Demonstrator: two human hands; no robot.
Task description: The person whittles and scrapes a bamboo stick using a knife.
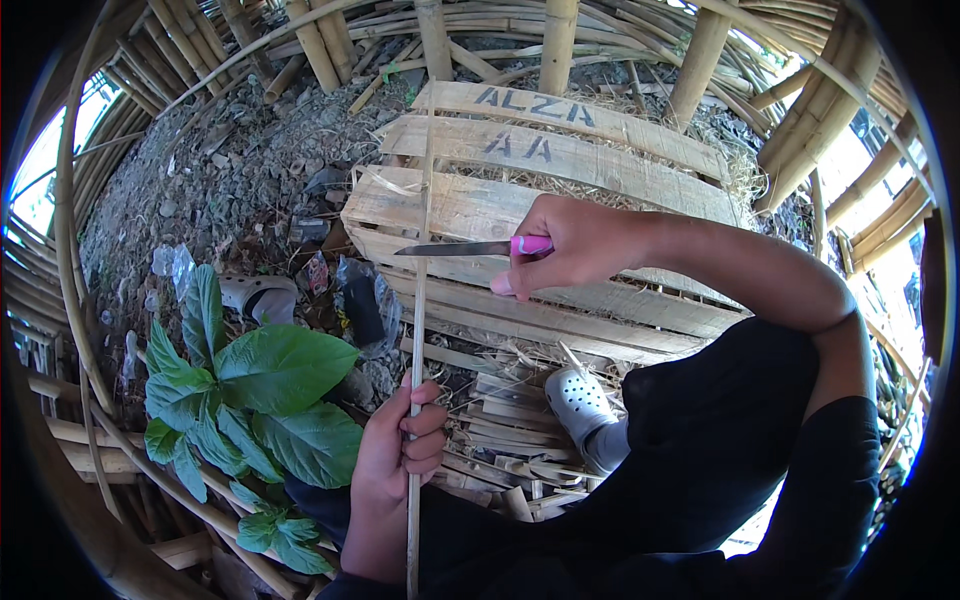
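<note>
My left hand [400, 440] is closed around a long, thin bamboo strip [418, 330], which runs nearly upright through the picture. In my right hand [565, 245] is a knife with a pink handle [531, 245] and a dark, narrow blade [455, 249]. The blade points left and crosses the strip well above my left fist; whether it cuts into the strip or only rests against it, I cannot tell. Behind the knife lies a slatted wooden crate [480, 205] with dark stencilled marks. A pale curled shaving [390, 182] is beside the strip's upper part.
A broad-leaved green plant [285, 370] grows at the left. Light clogs are on my feet, one clog [580, 400] beside a pile of split wood pieces [510, 430]. Plastic scraps [370, 305] litter the rubble ground [190, 190]. Bamboo poles [820, 110] stand all around.
</note>
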